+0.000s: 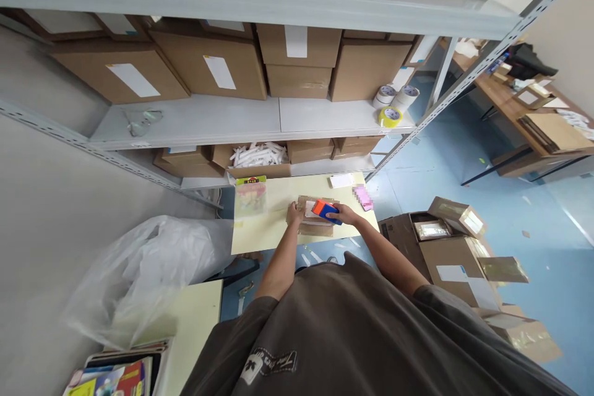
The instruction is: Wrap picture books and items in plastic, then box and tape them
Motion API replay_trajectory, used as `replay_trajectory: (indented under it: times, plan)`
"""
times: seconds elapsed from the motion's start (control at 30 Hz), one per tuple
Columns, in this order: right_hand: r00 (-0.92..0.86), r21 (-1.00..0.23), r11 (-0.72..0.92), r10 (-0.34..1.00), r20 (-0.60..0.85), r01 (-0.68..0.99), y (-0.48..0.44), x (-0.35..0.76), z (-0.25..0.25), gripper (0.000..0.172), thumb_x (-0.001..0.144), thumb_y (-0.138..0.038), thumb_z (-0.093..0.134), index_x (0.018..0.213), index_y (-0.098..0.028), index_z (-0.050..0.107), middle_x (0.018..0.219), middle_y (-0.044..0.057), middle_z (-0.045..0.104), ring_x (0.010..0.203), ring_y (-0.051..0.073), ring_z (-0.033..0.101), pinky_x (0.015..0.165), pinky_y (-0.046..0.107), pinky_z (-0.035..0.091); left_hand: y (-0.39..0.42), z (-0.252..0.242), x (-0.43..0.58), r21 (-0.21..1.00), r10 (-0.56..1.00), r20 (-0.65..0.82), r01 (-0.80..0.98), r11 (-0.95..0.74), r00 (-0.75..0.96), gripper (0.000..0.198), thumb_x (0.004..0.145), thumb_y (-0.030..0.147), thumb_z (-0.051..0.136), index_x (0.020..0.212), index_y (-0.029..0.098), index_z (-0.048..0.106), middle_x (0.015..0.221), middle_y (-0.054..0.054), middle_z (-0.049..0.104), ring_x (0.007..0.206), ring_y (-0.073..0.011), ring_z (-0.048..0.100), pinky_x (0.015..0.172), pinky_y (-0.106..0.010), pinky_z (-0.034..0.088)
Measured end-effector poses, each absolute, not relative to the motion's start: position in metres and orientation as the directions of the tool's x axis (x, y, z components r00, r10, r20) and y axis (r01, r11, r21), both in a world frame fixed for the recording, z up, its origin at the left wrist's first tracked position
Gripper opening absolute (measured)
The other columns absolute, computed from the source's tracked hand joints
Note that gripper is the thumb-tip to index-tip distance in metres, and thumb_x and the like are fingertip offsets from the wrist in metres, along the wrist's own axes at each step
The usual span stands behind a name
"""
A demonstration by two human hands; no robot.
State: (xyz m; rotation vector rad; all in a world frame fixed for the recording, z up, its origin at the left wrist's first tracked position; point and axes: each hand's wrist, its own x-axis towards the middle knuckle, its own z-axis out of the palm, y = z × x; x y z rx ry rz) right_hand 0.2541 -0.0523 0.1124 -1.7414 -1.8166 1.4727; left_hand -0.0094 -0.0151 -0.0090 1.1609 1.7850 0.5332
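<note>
The brown parcel (316, 229) lies flat near the middle of the pale yellow table (264, 232), its long axis running left to right across the person's front. On its top, toward the right end, sits an orange and blue tape dispenser (324, 210), slanted a little so that its blue end points at the person's right side. The right hand (346, 215) comes in from that side and is clenched around the blue end, so the dispenser lies just left of those fingers and on the parcel. The left hand (294, 215) rests at the opposite, left end of the parcel, touching it. It is too small in the view to tell whether its fingers are spread flat or curled over the edge. The two hands thus sit at the two ends of the long axis, the right one nearer the dispenser. Farther out on the table, a clear packet with a yellow header (251, 197) lies to the left, and a white card (341, 180) and a pink slip (363, 197) lie beyond to the right. Rolls of tape (395, 101) stand on the shelf behind.
</note>
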Motion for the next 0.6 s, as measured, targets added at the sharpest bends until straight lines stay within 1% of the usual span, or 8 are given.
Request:
replay_trajectory:
  times: [0.1, 0.2, 0.27, 0.3, 0.37, 0.43, 0.5, 0.6]
  plan:
    - [-0.284, -0.785, -0.237, 0.841, -0.461, 0.573, -0.05, 0.26, 0.111, 0.049, 0.086, -0.06, 0.08, 0.112, -0.018, 0.075, 0.102, 0.008, 0.078, 0.088, 0.024, 0.071, 0.072, 0.028, 0.055, -0.025, -0.002, -0.016, 0.714, 0.853, -0.473, 0.471, 0.518, -0.221, 0.074, 0.092, 0.047, 0.077, 0.155, 0.017, 0.054, 0.151, -0.021, 0.066, 0.138, -0.0315, 0.065, 0.106, -0.035, 0.049]
    - [-0.272, -0.79, -0.258, 0.842, -0.466, 0.556, -0.051, 0.263, 0.105, 0.05, 0.083, -0.06, 0.081, 0.109, -0.017, 0.075, 0.099, 0.008, 0.078, 0.087, 0.024, 0.071, 0.07, 0.028, 0.056, -0.032, 0.009, -0.023, 0.774, 0.888, -0.389, 0.436, 0.46, -0.247, 0.06, 0.097, 0.048, 0.07, 0.148, 0.018, 0.062, 0.145, -0.018, 0.071, 0.135, -0.0287, 0.067, 0.109, -0.034, 0.05]
    - [-0.264, -0.79, -0.251, 0.85, -0.457, 0.56, -0.052, 0.263, 0.101, 0.049, 0.082, -0.059, 0.081, 0.108, -0.018, 0.075, 0.099, 0.008, 0.078, 0.087, 0.024, 0.071, 0.071, 0.028, 0.055, -0.034, 0.018, -0.025, 0.844, 0.924, -0.33, 0.378, 0.381, -0.195, 0.049, 0.1, 0.05, 0.065, 0.136, 0.018, 0.071, 0.135, -0.016, 0.076, 0.127, -0.0277, 0.071, 0.107, -0.034, 0.051]
    - [-0.264, -0.791, -0.242, 0.854, -0.449, 0.562, -0.052, 0.262, 0.1, 0.048, 0.082, -0.058, 0.081, 0.107, -0.018, 0.075, 0.1, 0.008, 0.078, 0.087, 0.024, 0.071, 0.072, 0.028, 0.055, -0.034, 0.022, -0.025, 0.879, 0.94, -0.311, 0.333, 0.342, -0.142, 0.046, 0.101, 0.053, 0.063, 0.129, 0.018, 0.075, 0.129, -0.015, 0.079, 0.123, -0.0276, 0.073, 0.105, -0.034, 0.053]
    - [-0.264, -0.792, -0.226, 0.861, -0.435, 0.567, -0.052, 0.261, 0.1, 0.047, 0.082, -0.058, 0.081, 0.107, -0.018, 0.076, 0.102, 0.008, 0.078, 0.088, 0.024, 0.07, 0.075, 0.029, 0.055, -0.031, 0.03, -0.021, 0.928, 0.956, -0.292, 0.24, 0.285, -0.007, 0.047, 0.099, 0.058, 0.064, 0.118, 0.018, 0.08, 0.12, -0.014, 0.081, 0.114, -0.0277, 0.075, 0.099, -0.034, 0.056]
    - [-0.264, -0.791, -0.218, 0.864, -0.429, 0.572, -0.052, 0.26, 0.102, 0.046, 0.083, -0.056, 0.08, 0.109, -0.018, 0.076, 0.105, 0.008, 0.078, 0.091, 0.024, 0.071, 0.078, 0.03, 0.056, -0.026, 0.037, -0.016, 0.944, 0.952, -0.289, 0.199, 0.265, 0.103, 0.047, 0.094, 0.06, 0.069, 0.113, 0.018, 0.082, 0.114, -0.013, 0.083, 0.106, -0.027, 0.077, 0.095, -0.034, 0.058]
    - [-0.258, -0.781, -0.214, 0.865, -0.43, 0.586, -0.052, 0.259, 0.105, 0.044, 0.084, -0.054, 0.08, 0.11, -0.018, 0.076, 0.107, 0.009, 0.079, 0.093, 0.025, 0.071, 0.079, 0.03, 0.055, -0.021, 0.041, -0.011, 0.942, 0.948, -0.285, 0.224, 0.25, 0.144, 0.043, 0.09, 0.057, 0.073, 0.11, 0.02, 0.083, 0.11, -0.011, 0.083, 0.103, -0.0256, 0.077, 0.094, -0.033, 0.058]
    - [-0.255, -0.758, -0.21, 0.859, -0.445, 0.617, -0.051, 0.256, 0.112, 0.044, 0.085, -0.054, 0.08, 0.111, -0.018, 0.076, 0.108, 0.009, 0.079, 0.094, 0.025, 0.072, 0.078, 0.029, 0.055, -0.016, 0.045, -0.006, 0.911, 0.951, -0.289, 0.334, 0.24, 0.105, 0.038, 0.088, 0.055, 0.075, 0.106, 0.022, 0.083, 0.106, -0.009, 0.083, 0.103, -0.024, 0.076, 0.093, -0.031, 0.058]
